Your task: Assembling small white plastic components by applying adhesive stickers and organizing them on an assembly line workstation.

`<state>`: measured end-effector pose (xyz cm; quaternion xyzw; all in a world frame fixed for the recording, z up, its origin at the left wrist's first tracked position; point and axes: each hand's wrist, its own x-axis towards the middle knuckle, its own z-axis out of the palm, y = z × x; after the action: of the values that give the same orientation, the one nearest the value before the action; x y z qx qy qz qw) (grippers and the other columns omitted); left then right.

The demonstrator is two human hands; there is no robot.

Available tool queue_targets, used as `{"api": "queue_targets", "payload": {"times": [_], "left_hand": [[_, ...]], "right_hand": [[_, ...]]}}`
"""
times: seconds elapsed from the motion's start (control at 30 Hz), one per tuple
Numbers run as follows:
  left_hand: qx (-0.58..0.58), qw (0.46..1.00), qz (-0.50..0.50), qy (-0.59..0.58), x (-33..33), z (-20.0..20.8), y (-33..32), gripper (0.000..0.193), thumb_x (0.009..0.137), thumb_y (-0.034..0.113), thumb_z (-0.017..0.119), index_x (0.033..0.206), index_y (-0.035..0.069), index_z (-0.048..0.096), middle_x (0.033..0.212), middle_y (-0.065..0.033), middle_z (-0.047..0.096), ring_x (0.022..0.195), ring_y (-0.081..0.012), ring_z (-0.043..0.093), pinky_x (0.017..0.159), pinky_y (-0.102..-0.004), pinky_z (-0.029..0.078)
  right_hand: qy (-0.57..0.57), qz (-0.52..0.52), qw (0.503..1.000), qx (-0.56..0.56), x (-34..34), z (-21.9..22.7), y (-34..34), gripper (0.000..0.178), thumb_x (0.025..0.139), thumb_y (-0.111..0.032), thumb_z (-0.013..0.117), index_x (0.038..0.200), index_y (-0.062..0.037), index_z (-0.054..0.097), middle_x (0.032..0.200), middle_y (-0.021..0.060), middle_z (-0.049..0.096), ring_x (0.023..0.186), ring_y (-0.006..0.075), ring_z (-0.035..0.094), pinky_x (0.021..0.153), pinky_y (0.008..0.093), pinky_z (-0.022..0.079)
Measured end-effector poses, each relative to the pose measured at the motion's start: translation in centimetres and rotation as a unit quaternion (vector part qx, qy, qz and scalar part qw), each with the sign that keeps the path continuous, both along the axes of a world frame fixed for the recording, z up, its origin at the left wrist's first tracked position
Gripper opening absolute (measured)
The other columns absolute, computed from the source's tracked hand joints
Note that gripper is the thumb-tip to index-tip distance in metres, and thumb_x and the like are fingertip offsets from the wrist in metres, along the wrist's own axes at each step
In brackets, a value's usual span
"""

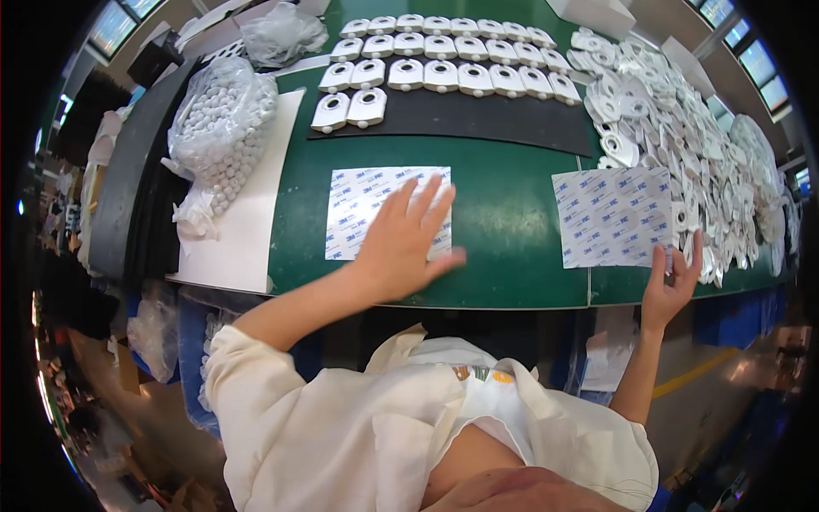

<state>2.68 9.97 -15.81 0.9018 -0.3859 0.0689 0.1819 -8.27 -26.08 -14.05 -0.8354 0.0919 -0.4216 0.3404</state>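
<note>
A white sheet of printed backing paper (350,209) lies flat on the green table in front of me. My left hand (401,243) is over its right part, fingers spread and holding nothing; whether the palm touches the paper I cannot tell. Off to the right, my right hand (670,286) pinches the lower right corner of a second sheet of printed backing paper (610,218). That sheet overlaps the near left side of a heap of white plastic parts (657,128). One finger of the right hand points up beside the sheet.
Rows of white parts with round holes (439,75) stand on a black mat (452,119) at the back. At left, a clear bag of small white balls (226,119) rests on a white board (239,247). The green table's (512,256) front edge runs close to my body.
</note>
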Motion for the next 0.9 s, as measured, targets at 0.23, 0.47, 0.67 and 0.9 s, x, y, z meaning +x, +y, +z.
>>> {"api": "queue_targets", "payload": {"times": [0.23, 0.47, 0.67, 0.9], "left_hand": [[0.104, 0.965, -0.22, -0.096, -6.7, -2.0, 6.7, 0.045, 0.081, 0.019, 0.056, 0.123, 0.005, 0.048, 0.13, -0.0122, 0.047, 0.118, -0.0341, 0.046, 0.095, -0.0429, 0.041], [-0.106, 0.988, -0.018, -0.11, -2.2, 8.2, 13.2, 0.024, 0.07, 0.001, 0.061, 0.093, 0.005, 0.067, 0.087, -0.0084, 0.067, 0.076, -0.0234, 0.065, 0.064, -0.033, 0.05], [-0.532, 0.784, 0.32, 0.015, 16.2, 14.1, 22.2, 0.029, 0.089, 0.03, 0.057, 0.083, 0.003, 0.06, 0.067, 0.0015, 0.056, 0.051, -0.0079, 0.047, 0.046, -0.0228, 0.036], [-0.719, 0.552, 0.389, 0.168, 39.3, 9.1, 34.1, 0.023, 0.094, 0.017, 0.043, 0.102, -0.003, 0.051, 0.082, -0.0178, 0.064, 0.066, -0.0218, 0.064, 0.042, -0.0252, 0.044]], "right_hand": [[-0.107, 0.375, 0.869, -0.306, 5.3, 2.0, 5.9, 0.022, 0.069, -0.007, 0.073, 0.087, -0.0034, 0.06, 0.085, 0.0102, 0.064, 0.078, 0.0264, 0.06, 0.069, 0.0354, 0.048], [0.206, 0.59, 0.751, -0.214, 11.4, 1.3, 10.6, 0.043, 0.067, -0.039, 0.074, 0.094, -0.0071, 0.065, 0.083, 0.0077, 0.062, 0.077, 0.0274, 0.056, 0.07, 0.0355, 0.044], [0.174, 0.551, 0.788, -0.214, 14.5, -1.6, 12.0, 0.031, 0.066, -0.018, 0.075, 0.095, -0.0091, 0.065, 0.105, 0.0064, 0.057, 0.097, 0.0265, 0.052, 0.084, 0.0374, 0.041], [0.162, 0.531, 0.803, -0.216, 14.4, -1.8, 12.6, 0.028, 0.067, -0.016, 0.073, 0.094, -0.0125, 0.065, 0.103, 0.0029, 0.058, 0.097, 0.0249, 0.051, 0.084, 0.0361, 0.04]]}}
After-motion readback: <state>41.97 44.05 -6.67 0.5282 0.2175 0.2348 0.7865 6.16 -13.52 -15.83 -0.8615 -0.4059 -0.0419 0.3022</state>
